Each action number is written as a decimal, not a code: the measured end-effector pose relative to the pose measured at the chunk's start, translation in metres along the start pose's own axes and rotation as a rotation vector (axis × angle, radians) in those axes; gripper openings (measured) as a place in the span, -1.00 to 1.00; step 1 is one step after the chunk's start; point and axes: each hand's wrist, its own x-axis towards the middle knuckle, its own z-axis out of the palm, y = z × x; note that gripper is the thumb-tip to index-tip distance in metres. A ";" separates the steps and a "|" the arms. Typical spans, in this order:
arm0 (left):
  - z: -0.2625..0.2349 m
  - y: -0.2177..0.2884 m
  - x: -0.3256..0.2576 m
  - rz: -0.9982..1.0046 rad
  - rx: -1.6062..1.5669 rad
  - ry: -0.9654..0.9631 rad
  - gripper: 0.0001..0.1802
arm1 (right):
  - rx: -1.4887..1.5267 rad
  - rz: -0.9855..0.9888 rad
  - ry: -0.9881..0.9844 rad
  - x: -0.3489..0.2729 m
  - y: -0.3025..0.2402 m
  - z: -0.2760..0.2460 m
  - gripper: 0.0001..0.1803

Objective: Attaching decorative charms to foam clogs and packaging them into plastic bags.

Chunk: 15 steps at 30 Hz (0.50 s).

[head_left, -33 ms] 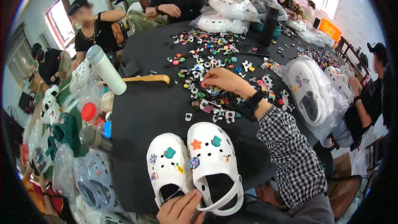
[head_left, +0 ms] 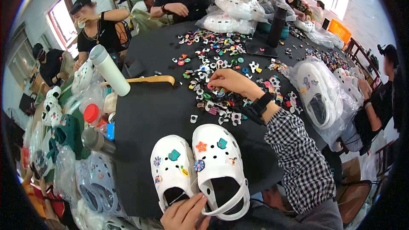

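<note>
Plainly, landmark: the pair of white clogs at the near edge of the black table; every place below is told from them.
Right hand: the right hand reaches out beyond the clogs into the scatter of small coloured charms, fingers curled down and pinched on the pile; whether a charm is actually between the fingertips cannot be told.
Left hand: the left hand sits at the heel end of the clogs, fingers bent and touching the rim of the left-side shoe, steadying it more than gripping it.
Clogs, handling: likely light foam, soft and springy yet holding their shape; not fragile, a little smooth. The heel strap or the rim of the foot opening looks the best hold.
Clogs, state: side by side, toes pointing away from the person, several charms already set in the holes on top.
Charms, handling: tiny, light, rubbery by the look; easy to scatter, best pinched by the edge with two fingertips.
Clear bags: right of the clogs a clear plastic bag holds more white clogs; far beyond them further bags hold the same.
Left side: left of the clogs a white flask, a red-capped bottle and bagged clogs in green and pale blue.
Dark flask: a black flask stands beyond the charms.
Others: other people sit around the far side of the table.
</note>
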 end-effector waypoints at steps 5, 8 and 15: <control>0.001 -0.001 -0.001 0.011 0.015 0.000 -0.58 | 0.421 0.097 -0.027 -0.016 0.003 0.000 -0.81; 0.001 0.000 -0.002 0.014 0.024 0.004 -0.58 | 0.822 0.171 -0.044 -0.023 0.008 0.008 -0.79; 0.001 0.001 -0.003 -0.014 0.021 0.025 -0.56 | 1.036 0.152 -0.106 -0.026 0.012 0.027 -0.76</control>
